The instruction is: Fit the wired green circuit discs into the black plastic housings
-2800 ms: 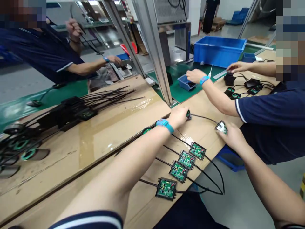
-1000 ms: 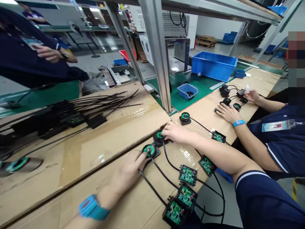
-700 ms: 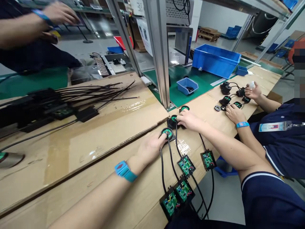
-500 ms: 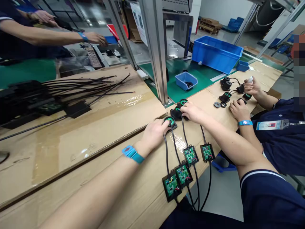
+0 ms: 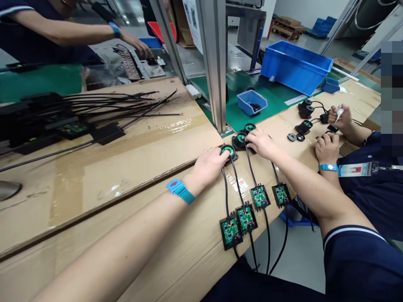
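My left hand [image 5: 209,164] rests with curled fingers on a round black part with a green ring [image 5: 228,150] on the cardboard-covered bench [image 5: 132,167]. My right hand [image 5: 262,142] grips a second round black part [image 5: 239,139]; a third [image 5: 250,127] lies just beyond it. Black cables [image 5: 244,176] run from these parts toward me to several small black boxes with open green circuit boards [image 5: 246,218] near the bench edge. A blue wristband [image 5: 180,191] is on my left wrist.
A co-worker's hands [image 5: 327,147] work on similar black parts [image 5: 304,111] at right. Another person's arm [image 5: 78,31] reaches in at far left. A bundle of black cabled units [image 5: 63,121] lies at left. An aluminium post [image 5: 215,63], a small blue tray [image 5: 251,101] and a large blue bin [image 5: 294,67] stand behind.
My two hands have pushed the round parts away from me along the bench, closer to the third one; the cables have straightened and the circuit boxes now lie in a row.
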The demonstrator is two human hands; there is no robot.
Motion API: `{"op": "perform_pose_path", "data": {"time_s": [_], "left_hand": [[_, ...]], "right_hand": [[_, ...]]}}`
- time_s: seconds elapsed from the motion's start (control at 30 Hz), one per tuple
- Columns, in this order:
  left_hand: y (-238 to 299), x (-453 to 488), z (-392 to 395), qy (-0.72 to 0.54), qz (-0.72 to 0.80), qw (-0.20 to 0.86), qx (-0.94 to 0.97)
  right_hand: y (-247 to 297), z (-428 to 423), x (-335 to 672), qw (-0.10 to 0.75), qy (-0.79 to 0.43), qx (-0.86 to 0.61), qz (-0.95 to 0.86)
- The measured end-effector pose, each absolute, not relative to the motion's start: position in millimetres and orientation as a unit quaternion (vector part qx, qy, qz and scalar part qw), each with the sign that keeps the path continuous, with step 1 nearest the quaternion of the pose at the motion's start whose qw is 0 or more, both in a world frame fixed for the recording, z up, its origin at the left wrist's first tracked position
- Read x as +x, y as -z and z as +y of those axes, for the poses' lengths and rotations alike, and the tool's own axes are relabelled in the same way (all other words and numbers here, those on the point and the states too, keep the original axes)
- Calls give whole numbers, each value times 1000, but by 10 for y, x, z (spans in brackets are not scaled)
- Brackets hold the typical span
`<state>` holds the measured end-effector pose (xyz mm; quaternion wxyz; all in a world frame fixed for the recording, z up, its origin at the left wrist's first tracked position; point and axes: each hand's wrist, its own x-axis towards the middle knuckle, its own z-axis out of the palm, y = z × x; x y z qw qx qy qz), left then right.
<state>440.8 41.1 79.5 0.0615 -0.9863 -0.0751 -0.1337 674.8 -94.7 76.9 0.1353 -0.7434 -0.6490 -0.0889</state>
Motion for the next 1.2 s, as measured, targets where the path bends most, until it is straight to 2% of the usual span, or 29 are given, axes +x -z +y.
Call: {"op": "perform_pose_path", "data": {"time_s": [0.13,0.23,0.33,0.43,0.57,0.67,0.73,0.87,1.07,1.2], "left_hand": [[-816,4433,385,122,-91,74,-986],[-826,4398,341,121,-105,70,-985],[-900,4251,293,116,-93,46,-988],[-1089,4093,282,91,-64,16,-994],[-1415,4198,317,13,-43,-78,-996],[-1524,4595,323,67,-64,-133,-987],[-1491,4911,316,92,-76,-111,-987],[-1312,5338,301,29,-86,-78,-993],[-1200,5332,239,36,-108,-96,-989],[-1213,5342,153,41,-126,-102,-986]], "right_hand": [[-830,-984,6784,232,81,-722,-646],[-915,-905,6881,280,106,-770,-564],[-991,-667,6955,230,50,-860,-454],[-1077,-426,6996,175,-8,-891,-419],[-1251,-435,7093,150,3,-900,-409],[-1374,-699,7208,128,25,-914,-385],[-1412,-911,7255,107,29,-923,-369],[-1339,-1255,7186,82,-5,-914,-398],[-1056,-1480,6927,83,-37,-853,-513],[-906,-1403,6954,78,-1,-841,-535]]}}
